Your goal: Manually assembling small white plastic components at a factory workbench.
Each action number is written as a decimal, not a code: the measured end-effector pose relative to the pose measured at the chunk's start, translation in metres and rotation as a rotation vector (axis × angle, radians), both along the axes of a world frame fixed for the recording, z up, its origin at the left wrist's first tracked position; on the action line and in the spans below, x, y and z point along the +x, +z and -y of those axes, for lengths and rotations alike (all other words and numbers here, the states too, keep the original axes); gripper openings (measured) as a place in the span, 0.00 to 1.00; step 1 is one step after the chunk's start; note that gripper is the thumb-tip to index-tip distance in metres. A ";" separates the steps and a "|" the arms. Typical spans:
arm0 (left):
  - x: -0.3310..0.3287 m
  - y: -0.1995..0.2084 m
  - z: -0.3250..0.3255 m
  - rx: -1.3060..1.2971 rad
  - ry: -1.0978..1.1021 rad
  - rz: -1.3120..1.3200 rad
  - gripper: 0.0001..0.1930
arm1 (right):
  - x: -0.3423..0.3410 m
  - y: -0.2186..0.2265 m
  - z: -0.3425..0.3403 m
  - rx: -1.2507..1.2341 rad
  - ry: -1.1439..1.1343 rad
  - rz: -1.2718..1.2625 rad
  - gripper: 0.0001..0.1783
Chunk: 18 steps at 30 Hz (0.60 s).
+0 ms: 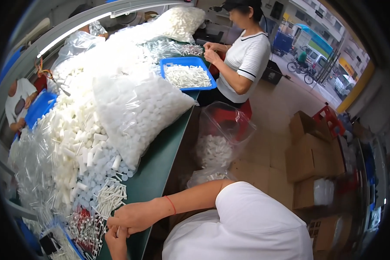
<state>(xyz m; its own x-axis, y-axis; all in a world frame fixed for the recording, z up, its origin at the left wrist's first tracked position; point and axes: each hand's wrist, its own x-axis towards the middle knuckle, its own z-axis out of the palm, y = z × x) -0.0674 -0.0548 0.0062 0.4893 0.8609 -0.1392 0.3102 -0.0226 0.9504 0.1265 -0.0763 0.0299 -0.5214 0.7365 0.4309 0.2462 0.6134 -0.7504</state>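
Observation:
My right hand [136,216], with a red string round its wrist, is closed in a pinch at the green table's near edge. Just below it my left hand [116,243] is also closed, its fingertips meeting those of the right. Whatever they hold is too small or hidden. Beside them lies a pile of thin white sticks [111,199]. Left of my hands is a heap of small red, white and dark slender parts [86,229]. Pale translucent round caps [87,188] and white cylinders [69,154] are heaped farther up the table.
A large clear bag of white caps [136,112] lies on the green table [169,151]. A blue tray [188,60] holds white sticks near a seated co-worker [247,56]. Clear bags of white parts [214,149] stand beside the table; cardboard boxes [312,156] sit at right.

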 end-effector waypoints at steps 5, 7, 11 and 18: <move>0.007 0.004 0.008 -0.270 0.054 0.167 0.15 | 0.014 -0.013 0.002 -0.097 -0.003 -0.229 0.25; 0.011 0.013 0.008 -0.376 0.024 0.281 0.15 | 0.009 -0.016 0.008 -0.191 0.003 -0.358 0.22; 0.020 0.025 0.009 -0.596 -0.027 0.507 0.15 | 0.015 -0.024 0.008 -0.264 -0.068 -0.478 0.20; 0.015 0.016 0.031 -0.312 0.260 0.301 0.18 | -0.011 -0.020 0.008 -0.842 0.333 -0.762 0.27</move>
